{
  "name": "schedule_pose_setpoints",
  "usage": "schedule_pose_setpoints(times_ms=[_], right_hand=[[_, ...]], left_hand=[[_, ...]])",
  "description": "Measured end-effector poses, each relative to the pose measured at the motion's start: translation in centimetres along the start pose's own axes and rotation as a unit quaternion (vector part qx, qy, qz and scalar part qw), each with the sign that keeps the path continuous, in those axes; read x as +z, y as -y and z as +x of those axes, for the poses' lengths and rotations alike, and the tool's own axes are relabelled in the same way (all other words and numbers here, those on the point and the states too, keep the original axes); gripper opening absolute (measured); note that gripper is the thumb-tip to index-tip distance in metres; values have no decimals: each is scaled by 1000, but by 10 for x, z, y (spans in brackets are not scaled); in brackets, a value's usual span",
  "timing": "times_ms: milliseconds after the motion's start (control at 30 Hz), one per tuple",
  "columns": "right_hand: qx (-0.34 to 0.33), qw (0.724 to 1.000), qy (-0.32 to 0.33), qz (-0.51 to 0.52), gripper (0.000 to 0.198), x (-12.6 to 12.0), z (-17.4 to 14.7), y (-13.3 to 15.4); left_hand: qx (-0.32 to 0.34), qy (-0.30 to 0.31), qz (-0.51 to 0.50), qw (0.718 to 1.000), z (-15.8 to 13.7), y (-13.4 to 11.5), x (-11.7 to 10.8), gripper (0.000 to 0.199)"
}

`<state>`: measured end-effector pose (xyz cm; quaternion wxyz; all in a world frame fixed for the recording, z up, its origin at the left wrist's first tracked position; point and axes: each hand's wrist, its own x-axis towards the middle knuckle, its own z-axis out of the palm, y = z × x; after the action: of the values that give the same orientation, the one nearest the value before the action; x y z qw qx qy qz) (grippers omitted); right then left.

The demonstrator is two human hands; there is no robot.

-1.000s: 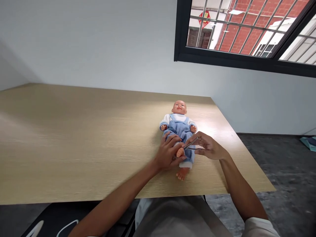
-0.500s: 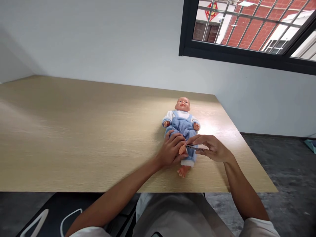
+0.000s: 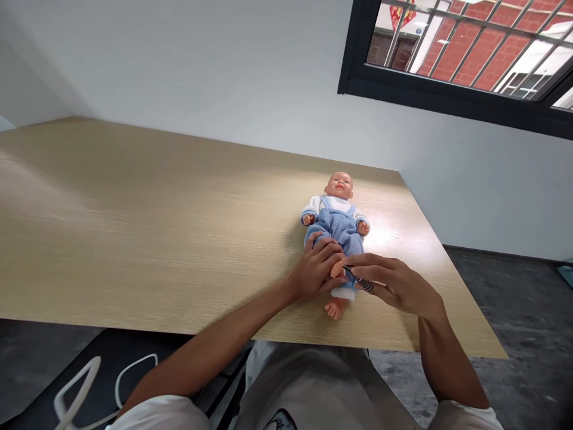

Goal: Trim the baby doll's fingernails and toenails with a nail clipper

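Note:
A baby doll (image 3: 339,224) in blue overalls and a white top lies face up on the wooden table, its feet towards me. My left hand (image 3: 317,270) is wrapped round the doll's raised lower leg, and the doll's foot (image 3: 336,269) shows between thumb and fingers. In my right hand (image 3: 394,280) a small dark and silver nail clipper (image 3: 363,283) is held between thumb and fingers. Its tip is at the toes of the raised foot; whether it touches them I cannot tell. The doll's other foot (image 3: 333,309) rests near the front of the table.
The pale wooden table (image 3: 179,221) stretches far to my left and ends at its right edge just beyond my right arm. A wall stands behind it, with a barred window (image 3: 461,48) at upper right. Below left is a black seat (image 3: 40,388) with a white looped object (image 3: 78,388).
My right hand's fingers have closed in, bringing the clipper's two arms together. The left hand keeps its hold on the doll's leg. The whole view has shifted and tilted slightly.

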<state>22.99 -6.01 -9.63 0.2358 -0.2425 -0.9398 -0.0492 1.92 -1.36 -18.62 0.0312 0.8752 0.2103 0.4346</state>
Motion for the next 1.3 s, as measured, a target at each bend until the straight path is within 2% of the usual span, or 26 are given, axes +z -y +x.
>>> schedule_pose_setpoints(times_ms=[200, 333, 400, 533, 633, 967, 1300], right_hand=[[0, 995, 11, -101, 30, -3, 2, 15], [3, 993, 19, -115, 31, 0, 2, 16], [4, 997, 3, -71, 31, 3, 0, 11], [18, 996, -35, 80, 39, 12, -6, -4], [18, 992, -41, 121, 39, 15, -8, -10], [-10, 999, -40, -2, 42, 14, -9, 2], [-12, 998, -58, -21, 34, 18, -8, 8]], left_hand=[[1, -8, -9, 1000, -1, 0, 2, 45], [3, -9, -13, 1000, 0, 0, 2, 44], [1, -6, -13, 1000, 0, 0, 1, 43], [-2, 0, -10, 1000, 1, -1, -1, 43], [-10, 13, -3, 1000, 1, -2, -2, 43], [-9, 4, -11, 1000, 0, -1, -1, 43], [-6, 1, -14, 1000, 0, 0, 1, 43]])
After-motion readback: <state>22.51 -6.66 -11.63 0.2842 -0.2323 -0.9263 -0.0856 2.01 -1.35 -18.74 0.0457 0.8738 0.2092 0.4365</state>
